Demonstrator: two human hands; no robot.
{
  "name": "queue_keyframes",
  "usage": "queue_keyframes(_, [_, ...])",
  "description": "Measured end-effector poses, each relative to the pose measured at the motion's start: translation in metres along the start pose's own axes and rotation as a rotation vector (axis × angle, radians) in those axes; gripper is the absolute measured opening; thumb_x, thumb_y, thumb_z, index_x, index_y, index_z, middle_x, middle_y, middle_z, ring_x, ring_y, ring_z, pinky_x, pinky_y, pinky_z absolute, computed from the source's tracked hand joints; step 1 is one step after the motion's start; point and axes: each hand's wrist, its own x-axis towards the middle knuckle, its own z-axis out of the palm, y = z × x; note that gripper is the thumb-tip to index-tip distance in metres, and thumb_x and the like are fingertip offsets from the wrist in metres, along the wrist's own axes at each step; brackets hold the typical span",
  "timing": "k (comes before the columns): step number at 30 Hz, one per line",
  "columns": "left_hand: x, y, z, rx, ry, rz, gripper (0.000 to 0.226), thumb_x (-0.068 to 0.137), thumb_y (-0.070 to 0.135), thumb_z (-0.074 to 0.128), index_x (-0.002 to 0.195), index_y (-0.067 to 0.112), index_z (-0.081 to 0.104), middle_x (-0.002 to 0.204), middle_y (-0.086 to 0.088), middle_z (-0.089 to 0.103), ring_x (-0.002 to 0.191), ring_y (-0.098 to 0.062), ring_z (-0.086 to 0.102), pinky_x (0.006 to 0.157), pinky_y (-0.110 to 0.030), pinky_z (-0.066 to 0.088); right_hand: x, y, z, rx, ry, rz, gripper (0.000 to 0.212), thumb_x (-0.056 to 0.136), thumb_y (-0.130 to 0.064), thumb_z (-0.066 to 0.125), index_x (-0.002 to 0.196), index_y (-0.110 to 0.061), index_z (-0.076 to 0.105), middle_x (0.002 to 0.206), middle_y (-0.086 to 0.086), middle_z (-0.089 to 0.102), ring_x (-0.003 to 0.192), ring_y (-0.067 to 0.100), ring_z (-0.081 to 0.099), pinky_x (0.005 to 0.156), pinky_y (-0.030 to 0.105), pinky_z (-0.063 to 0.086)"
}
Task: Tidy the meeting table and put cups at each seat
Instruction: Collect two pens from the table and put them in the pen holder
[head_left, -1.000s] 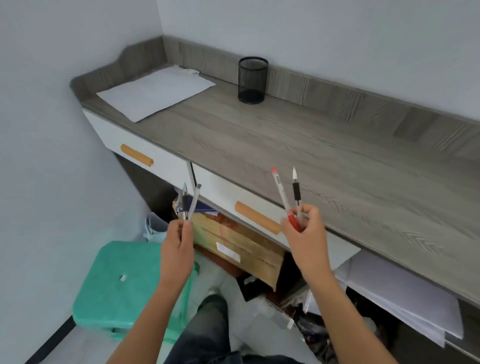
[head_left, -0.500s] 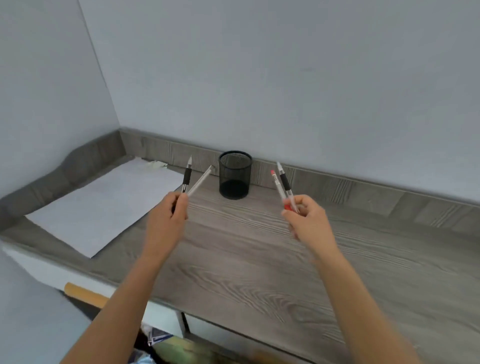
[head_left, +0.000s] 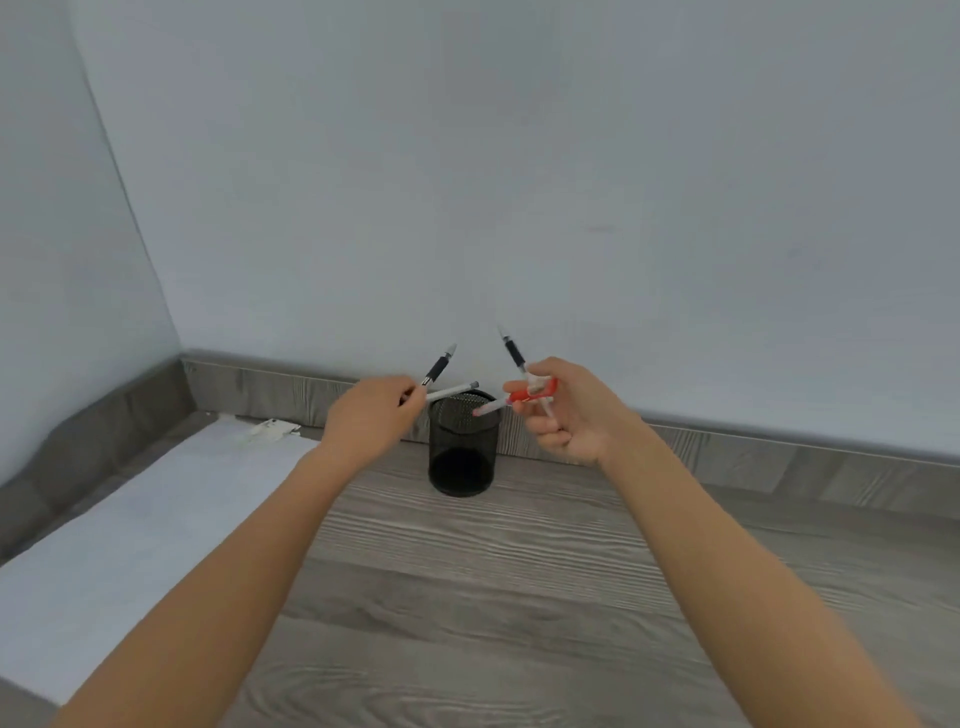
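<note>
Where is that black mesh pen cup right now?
The pen cup stands upright on the wooden desk, against the back ledge, near the middle of the head view, between the left hand and right hand.

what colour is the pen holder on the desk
Black. The pen holder is a black wire mesh cup, seen clearly in the head view between the two hands.

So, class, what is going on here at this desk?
A person holds two pens in each hand above a black mesh pen holder on the grey wooden desk. The left hand and right hand flank its rim. No pen is seen inside it. White paper lies to the left.
</note>
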Motion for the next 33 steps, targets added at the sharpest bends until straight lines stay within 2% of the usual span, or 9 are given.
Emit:
queue_keyframes(2, [0.011, 0.001, 0.002, 0.074, -0.058, 0.033, 0.041, 0.093, 0.026, 0.037, 0.053, 0.018, 0.03, 0.053, 0.001, 0.036, 0.062, -0.025, 0.04, 0.049, -0.03, 0.022, 0.013, 0.001, 0.006, -0.049, 0.029, 0.041, 0.028, 0.084, -0.036, 0.046, 0.072, -0.011, 0.052, 0.06, 0.001, 0.046, 0.028, 0.004, 0.028, 0.027, 0.01, 0.016])
queue_keyframes(6, [0.029, 0.001, 0.006, 0.175, -0.149, 0.091, 0.038, 0.091, 0.025, 0.037, 0.055, 0.015, 0.034, 0.056, -0.002, 0.042, 0.064, -0.025, 0.043, 0.048, -0.027, 0.023, 0.03, 0.007, 0.005, -0.056, 0.081, 0.043, 0.032, 0.085, -0.044, 0.047, 0.068, -0.017, 0.05, 0.062, 0.0, 0.045, 0.027, 0.004, 0.028, 0.024, 0.011, 0.018])
queue_keyframes(9, [0.04, 0.003, 0.008, 0.236, -0.219, 0.137, 0.032, 0.092, 0.027, 0.038, 0.064, 0.013, 0.044, 0.067, -0.007, 0.05, 0.065, -0.023, 0.045, 0.048, -0.024, 0.023, 0.034, 0.013, -0.003, 0.038, 0.16, -0.031, 0.024, 0.087, -0.039, 0.049, 0.085, -0.016, 0.049, 0.064, 0.002, 0.045, 0.028, 0.004, 0.029, 0.025, 0.011, 0.019])
queue_keyframes(15, [0.05, 0.01, 0.011, 0.31, -0.294, 0.18, 0.034, 0.091, 0.028, 0.04, 0.061, 0.015, 0.047, 0.078, -0.008, 0.058, 0.074, -0.025, 0.051, 0.054, -0.025, 0.031, 0.038, 0.038, -0.024, 0.122, 0.297, -0.092, 0.014, 0.089, -0.028, 0.046, 0.084, -0.016, 0.051, 0.066, 0.003, 0.045, 0.026, 0.003, 0.03, 0.026, 0.012, 0.018])
queue_keyframes(18, [0.053, 0.011, 0.011, 0.315, -0.264, 0.189, 0.03, 0.091, 0.029, 0.041, 0.084, 0.009, 0.061, 0.091, -0.01, 0.064, 0.083, -0.027, 0.057, 0.064, -0.027, 0.038, 0.04, 0.058, -0.029, 0.08, 0.41, -0.08, 0.014, 0.089, -0.024, 0.047, 0.094, -0.013, 0.054, 0.067, 0.003, 0.047, 0.027, 0.004, 0.03, 0.027, 0.012, 0.017])
queue_keyframes(20, [0.054, 0.011, 0.01, 0.255, -0.235, 0.18, 0.027, 0.091, 0.029, 0.041, 0.092, 0.01, 0.061, 0.094, -0.008, 0.064, 0.087, -0.027, 0.058, 0.069, -0.029, 0.04, 0.04, 0.071, -0.03, 0.059, 0.479, -0.078, 0.014, 0.089, -0.021, 0.047, 0.098, -0.012, 0.055, 0.068, 0.003, 0.049, 0.03, 0.005, 0.03, 0.029, 0.013, 0.018])
queue_keyframes(25, [0.055, 0.01, 0.008, -0.01, -0.13, 0.119, 0.025, 0.092, 0.023, 0.041, 0.086, 0.004, 0.056, 0.087, -0.013, 0.061, 0.078, -0.028, 0.053, 0.068, -0.032, 0.037, 0.036, 0.099, -0.032, 0.041, 0.593, -0.131, 0.013, 0.09, -0.017, 0.048, 0.079, -0.016, 0.053, 0.066, 0.002, 0.047, 0.037, 0.007, 0.03, 0.028, 0.015, 0.019])
queue_keyframes(29, [0.051, 0.006, 0.011, -0.301, 0.045, 0.006, 0.023, 0.092, 0.02, 0.047, 0.094, 0.002, 0.061, 0.089, -0.003, 0.057, 0.085, -0.021, 0.05, 0.074, -0.027, 0.034, 0.029, 0.104, -0.032, 0.011, 0.57, -0.194, 0.013, 0.092, -0.016, 0.046, 0.082, -0.012, 0.055, 0.062, 0.002, 0.046, 0.04, 0.008, 0.029, 0.03, 0.015, 0.02])
queue_keyframes(33, [0.042, 0.003, 0.013, -0.692, 0.139, -0.093, 0.008, 0.09, 0.015, 0.051, 0.09, 0.011, 0.058, 0.074, 0.003, 0.06, 0.072, -0.015, 0.049, 0.068, -0.024, 0.039, 0.027, 0.101, -0.027, -0.051, 0.536, -0.269, 0.015, 0.093, -0.017, 0.046, 0.081, -0.015, 0.055, 0.061, 0.001, 0.048, 0.041, 0.008, 0.032, 0.033, 0.014, 0.023])
